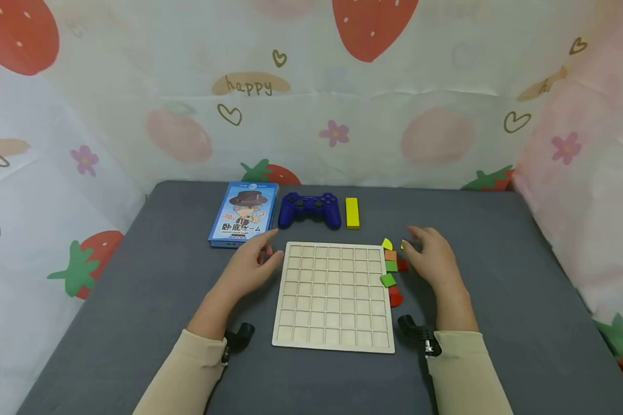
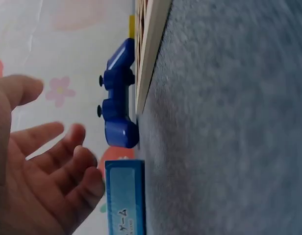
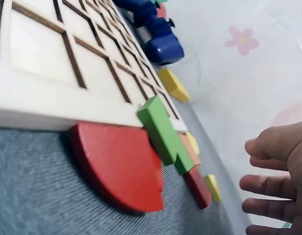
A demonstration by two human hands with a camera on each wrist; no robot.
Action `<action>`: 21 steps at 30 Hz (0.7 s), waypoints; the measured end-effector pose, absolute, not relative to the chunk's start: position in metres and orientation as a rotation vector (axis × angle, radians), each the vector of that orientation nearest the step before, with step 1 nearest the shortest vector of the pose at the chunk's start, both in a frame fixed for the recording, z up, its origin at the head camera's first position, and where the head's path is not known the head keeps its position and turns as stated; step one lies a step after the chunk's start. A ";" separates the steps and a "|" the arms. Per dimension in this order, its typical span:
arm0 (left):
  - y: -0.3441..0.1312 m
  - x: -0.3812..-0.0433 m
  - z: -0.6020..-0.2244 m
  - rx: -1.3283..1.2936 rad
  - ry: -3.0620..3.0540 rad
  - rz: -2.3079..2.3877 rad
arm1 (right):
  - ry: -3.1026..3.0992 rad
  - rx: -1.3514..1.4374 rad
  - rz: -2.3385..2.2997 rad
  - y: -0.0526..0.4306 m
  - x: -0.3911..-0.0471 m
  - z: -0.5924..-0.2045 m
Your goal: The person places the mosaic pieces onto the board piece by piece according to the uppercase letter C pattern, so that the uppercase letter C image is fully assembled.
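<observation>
A pale wooden grid board [image 1: 334,297] lies flat on the table. Beside its upper left edge, my left hand [image 1: 246,266] hovers with loosely bent fingers and nothing in them. My right hand [image 1: 437,260] hangs right of the board, thumb and fingers apart and empty in the right wrist view. Small blocks line the board's right edge: a yellow piece [image 1: 387,244], an orange block [image 1: 391,255], green blocks [image 3: 158,129] and a red block [image 3: 197,187]. One green block leans on the rim. A red rounded piece [image 3: 119,166] lies nearer. Another yellow piece [image 3: 213,187] is partly hidden by my right hand in the head view.
Behind the board are a blue game box [image 1: 244,214], a dark blue game controller [image 1: 310,210] and a yellow block [image 1: 352,213]. The box stands close beyond my left fingers. A printed cloth [image 1: 374,155] hangs behind the grey table [image 1: 509,276].
</observation>
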State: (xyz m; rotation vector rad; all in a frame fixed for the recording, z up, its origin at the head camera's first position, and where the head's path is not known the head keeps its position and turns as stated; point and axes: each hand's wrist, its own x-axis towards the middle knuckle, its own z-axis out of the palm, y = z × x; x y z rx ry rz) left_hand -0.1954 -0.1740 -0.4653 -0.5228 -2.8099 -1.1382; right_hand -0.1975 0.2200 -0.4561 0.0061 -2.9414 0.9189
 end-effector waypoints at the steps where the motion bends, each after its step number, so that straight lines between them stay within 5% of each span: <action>1: -0.174 -0.195 -0.467 -0.526 -2.822 -1.179 | -2.946 -0.007 0.922 0.221 -0.198 -0.458; 13: -0.185 -0.200 -0.485 -0.581 -2.963 -1.569 | -2.957 -0.027 0.894 0.230 -0.205 -0.484; 21: -0.183 -0.202 -0.488 -0.630 -3.030 -1.422 | -2.875 -0.119 0.993 0.229 -0.211 -0.494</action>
